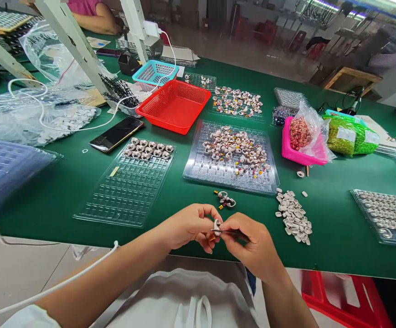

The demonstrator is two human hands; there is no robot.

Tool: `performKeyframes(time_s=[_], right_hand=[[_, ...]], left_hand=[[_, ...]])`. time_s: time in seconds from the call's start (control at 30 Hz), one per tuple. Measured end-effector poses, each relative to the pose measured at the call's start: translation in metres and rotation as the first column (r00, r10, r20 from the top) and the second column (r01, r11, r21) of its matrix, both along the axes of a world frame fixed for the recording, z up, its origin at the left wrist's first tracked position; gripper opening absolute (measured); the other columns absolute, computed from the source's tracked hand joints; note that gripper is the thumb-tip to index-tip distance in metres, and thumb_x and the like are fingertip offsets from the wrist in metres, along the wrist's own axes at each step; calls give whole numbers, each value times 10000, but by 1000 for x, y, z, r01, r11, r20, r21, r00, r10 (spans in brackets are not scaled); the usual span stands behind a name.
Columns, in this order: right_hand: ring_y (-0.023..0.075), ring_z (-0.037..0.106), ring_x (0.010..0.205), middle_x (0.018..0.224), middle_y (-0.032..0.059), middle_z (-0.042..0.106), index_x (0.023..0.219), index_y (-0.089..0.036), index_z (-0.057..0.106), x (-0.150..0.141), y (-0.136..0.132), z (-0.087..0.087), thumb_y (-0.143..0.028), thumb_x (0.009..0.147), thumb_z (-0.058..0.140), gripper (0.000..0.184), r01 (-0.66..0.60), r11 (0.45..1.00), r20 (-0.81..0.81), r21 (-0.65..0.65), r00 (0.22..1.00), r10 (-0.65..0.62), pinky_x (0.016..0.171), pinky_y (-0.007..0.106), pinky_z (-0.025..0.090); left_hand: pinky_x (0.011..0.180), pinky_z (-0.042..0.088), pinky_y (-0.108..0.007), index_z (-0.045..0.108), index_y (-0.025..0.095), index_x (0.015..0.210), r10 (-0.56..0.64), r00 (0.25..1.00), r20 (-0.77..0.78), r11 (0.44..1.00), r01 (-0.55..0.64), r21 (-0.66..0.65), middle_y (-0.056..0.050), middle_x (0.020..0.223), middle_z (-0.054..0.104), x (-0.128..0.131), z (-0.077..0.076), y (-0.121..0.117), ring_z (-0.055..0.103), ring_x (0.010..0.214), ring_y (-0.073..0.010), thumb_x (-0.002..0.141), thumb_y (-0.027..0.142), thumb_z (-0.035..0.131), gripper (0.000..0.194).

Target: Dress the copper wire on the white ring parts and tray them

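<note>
My left hand [191, 225] pinches a small white ring-shaped coil part [217, 225] at the near table edge. My right hand [249, 241] is closed on thin tweezers [227, 231] whose tip touches that part. Just beyond my hands lie two or three loose coil parts [225, 199]. To the right sits a heap of several small white caps [293, 215]. A clear tray [232, 157] piled with wound coils lies ahead. Left of it, another clear tray [129, 187] holds two rows of finished parts [148, 149] at its far end.
A red basket [173, 105], a blue basket [155, 73], a phone [116, 133], a pink tub [302, 146] with copper coils, green bags [350, 134] and more trays [385, 214] stand on the green table. Another person's arm [93, 18] shows at the far side. A red stool [348, 300] stands under the table.
</note>
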State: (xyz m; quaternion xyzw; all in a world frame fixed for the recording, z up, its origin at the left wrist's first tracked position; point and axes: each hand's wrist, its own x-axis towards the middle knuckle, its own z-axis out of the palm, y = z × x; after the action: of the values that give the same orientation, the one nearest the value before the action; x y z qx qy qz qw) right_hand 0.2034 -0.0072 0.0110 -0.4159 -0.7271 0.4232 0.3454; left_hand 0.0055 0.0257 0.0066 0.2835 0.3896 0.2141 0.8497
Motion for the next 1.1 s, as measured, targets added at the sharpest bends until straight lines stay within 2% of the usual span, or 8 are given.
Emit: performKeyframes(time_s=[0.23,0.37,0.47,0.6,0.73,0.83,0.93,1.1], right_hand=[[127,554,645,788,0,622,918,-245,658,4,8,5,-68,816,571,222,-123,992,131,7,984,121,575,247,438],[122,537,629,788,-6,611,870,-239,624,3,8,0,-61,785,579,202,-83,996,152,42,985,75,555,240,423],[117,537,629,804,0,606,891,-236,628,2,6,-5,-72,822,586,183,-44,993,132,107,991,30,557,237,441],[110,553,637,854,13,622,947,-245,643,2,4,-9,-82,861,595,191,-48,982,94,185,995,31,557,228,465],[117,550,635,826,7,617,897,-243,634,0,5,-11,-64,831,586,197,-39,981,79,188,997,24,547,229,456],[112,528,618,796,-2,609,851,-228,622,-2,3,-13,-67,810,591,169,23,993,65,116,997,-30,541,228,429],[107,490,589,723,-20,572,779,-214,605,-4,1,-14,-123,820,616,101,142,989,19,-35,990,-141,516,221,389],[104,445,573,659,-31,549,784,-199,628,-7,0,-15,-274,877,639,120,249,908,-37,-338,960,-277,515,219,362]], left_hand=[[503,556,-237,616,157,800,-61,998,-20,998,60,-27,-9,606,704,0,-3,-1,657,519,-127,661,302,849,307],[595,599,-298,665,142,798,-21,996,-85,998,25,49,-26,665,730,3,-1,-3,680,562,-148,623,367,888,363],[616,595,-285,712,129,787,39,992,-121,994,-26,103,-18,695,729,3,0,-3,668,578,-132,621,370,890,342],[587,594,-262,723,128,771,27,996,-88,997,-20,78,-7,684,718,2,-4,-2,656,570,-118,641,318,870,274],[563,598,-255,678,134,792,35,997,-65,998,-32,54,6,640,703,3,-8,-2,656,543,-115,638,298,878,301],[549,598,-269,620,150,807,88,995,-56,994,-84,70,17,584,688,6,-9,-3,654,532,-128,609,310,905,383],[600,597,-269,648,128,835,130,990,-60,982,-120,143,-11,647,719,8,-8,-4,666,572,-126,634,319,890,367],[748,598,-293,729,116,974,176,983,-41,935,-154,318,-60,896,764,7,-8,-11,700,773,-155,766,286,783,274]])
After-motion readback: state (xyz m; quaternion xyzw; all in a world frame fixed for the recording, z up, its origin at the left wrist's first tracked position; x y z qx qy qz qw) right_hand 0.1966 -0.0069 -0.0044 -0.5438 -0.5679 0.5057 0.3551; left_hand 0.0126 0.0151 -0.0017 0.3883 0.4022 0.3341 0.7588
